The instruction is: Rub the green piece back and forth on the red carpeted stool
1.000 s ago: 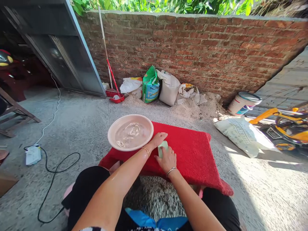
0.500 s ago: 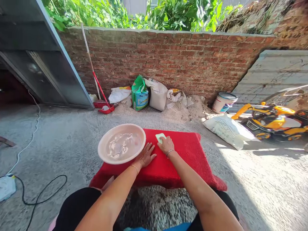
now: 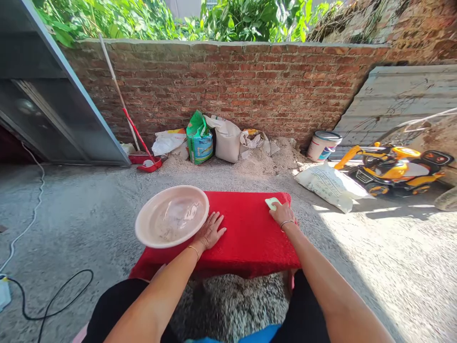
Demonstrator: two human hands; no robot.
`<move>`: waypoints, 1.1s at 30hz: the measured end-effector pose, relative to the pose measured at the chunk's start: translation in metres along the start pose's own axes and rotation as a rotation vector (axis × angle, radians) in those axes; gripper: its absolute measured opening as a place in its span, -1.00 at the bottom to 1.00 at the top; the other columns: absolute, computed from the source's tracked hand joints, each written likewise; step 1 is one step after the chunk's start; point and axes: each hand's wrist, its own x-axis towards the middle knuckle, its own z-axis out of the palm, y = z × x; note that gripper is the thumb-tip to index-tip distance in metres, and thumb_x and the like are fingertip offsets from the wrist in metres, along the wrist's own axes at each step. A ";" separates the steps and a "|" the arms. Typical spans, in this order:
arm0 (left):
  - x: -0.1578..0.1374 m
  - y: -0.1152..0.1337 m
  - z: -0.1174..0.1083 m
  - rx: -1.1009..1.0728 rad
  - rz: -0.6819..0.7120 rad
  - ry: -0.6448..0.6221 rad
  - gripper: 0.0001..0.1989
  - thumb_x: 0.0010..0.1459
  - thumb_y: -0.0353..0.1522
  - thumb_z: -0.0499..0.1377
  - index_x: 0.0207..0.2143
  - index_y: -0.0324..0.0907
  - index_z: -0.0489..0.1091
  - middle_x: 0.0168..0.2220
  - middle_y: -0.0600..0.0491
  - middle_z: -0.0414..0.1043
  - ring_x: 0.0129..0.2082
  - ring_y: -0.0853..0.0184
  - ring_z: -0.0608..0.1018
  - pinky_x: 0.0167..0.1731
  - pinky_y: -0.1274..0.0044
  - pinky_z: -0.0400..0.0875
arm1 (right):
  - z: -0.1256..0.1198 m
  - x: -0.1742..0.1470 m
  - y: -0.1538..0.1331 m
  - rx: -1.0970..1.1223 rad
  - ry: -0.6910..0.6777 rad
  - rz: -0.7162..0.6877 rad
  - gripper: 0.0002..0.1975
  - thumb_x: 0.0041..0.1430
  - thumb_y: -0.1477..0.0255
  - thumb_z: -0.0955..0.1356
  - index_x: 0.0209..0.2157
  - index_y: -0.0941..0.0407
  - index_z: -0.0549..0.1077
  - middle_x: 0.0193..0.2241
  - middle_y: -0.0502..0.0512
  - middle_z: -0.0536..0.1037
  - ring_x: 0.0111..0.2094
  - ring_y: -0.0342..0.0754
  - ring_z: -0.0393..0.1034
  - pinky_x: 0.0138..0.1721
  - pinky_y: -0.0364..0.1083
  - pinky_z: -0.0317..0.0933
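Note:
A red fuzzy cloth [image 3: 246,233] covers a low table in front of my knees. My left hand [image 3: 210,231] lies flat on it with fingers spread, beside a pale pink basin [image 3: 142,229] of water at the table's left. Near the right edge of the cloth, my right hand [image 3: 283,214] grips a pale green, hand-sized block [image 3: 272,203] and presses it on the fabric. The underside of the block is hidden, so its kind is unclear.
Along the brick wall [image 3: 250,85] stand a red dustpan [image 3: 150,165], a green bag [image 3: 200,143], a beige sack [image 3: 227,140] and a bucket [image 3: 323,145]. A white sack [image 3: 328,186] and a yellow toy excavator [image 3: 400,164] are to the right. A black cable [image 3: 67,281] lies at left.
My right hand has slid the pale green block to the right across the cloth. My left hand stays flat beside the basin. The cloth's right side has shifted, and the view has turned slightly right.

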 end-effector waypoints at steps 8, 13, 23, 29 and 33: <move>0.000 -0.003 -0.002 0.026 -0.006 -0.032 -0.45 0.26 -0.14 -0.06 0.23 -0.17 0.13 0.30 -0.07 0.04 0.31 0.16 0.07 0.28 0.28 -0.07 | 0.020 -0.018 -0.098 0.113 0.014 -0.190 -0.57 0.18 0.14 0.28 0.07 -0.07 0.37 -0.06 0.19 0.34 -0.06 0.06 0.31 -0.08 -0.04 0.15; 0.002 -0.003 -0.003 0.036 -0.016 -0.062 -0.46 0.25 -0.13 -0.05 0.24 -0.11 0.11 0.30 -0.04 0.04 0.31 0.17 0.07 0.28 0.25 -0.06 | 0.037 -0.035 -0.155 0.162 -0.042 -0.404 -0.59 0.15 0.14 0.31 0.02 -0.07 0.40 -0.07 0.18 0.33 -0.06 0.06 0.29 -0.06 -0.03 0.14; 0.001 0.002 -0.006 0.010 0.004 0.008 -0.47 0.24 -0.16 -0.03 0.19 -0.18 0.19 0.28 -0.08 0.09 0.29 0.15 0.11 0.27 0.29 -0.03 | 0.013 -0.009 0.014 0.085 -0.003 -0.003 -0.54 0.15 0.22 0.31 0.09 -0.01 0.35 -0.05 0.25 0.33 -0.07 0.13 0.34 -0.11 0.00 0.17; 0.000 0.003 -0.007 -0.013 -0.012 -0.007 -0.47 0.24 -0.16 -0.02 0.20 -0.19 0.18 0.28 -0.08 0.09 0.29 0.15 0.11 0.27 0.29 -0.03 | 0.006 -0.001 -0.017 0.119 0.067 0.047 -0.55 0.16 0.17 0.29 0.05 0.01 0.39 -0.05 0.25 0.34 -0.07 0.12 0.34 -0.13 -0.02 0.18; 0.000 0.002 -0.007 -0.034 -0.033 -0.040 -0.46 0.25 -0.15 -0.03 0.22 -0.19 0.15 0.30 -0.06 0.05 0.31 0.16 0.07 0.28 0.28 -0.05 | 0.018 0.000 -0.116 0.128 0.042 -0.240 -0.58 0.16 0.18 0.30 0.03 0.01 0.40 -0.07 0.23 0.35 -0.08 0.10 0.32 -0.10 -0.02 0.15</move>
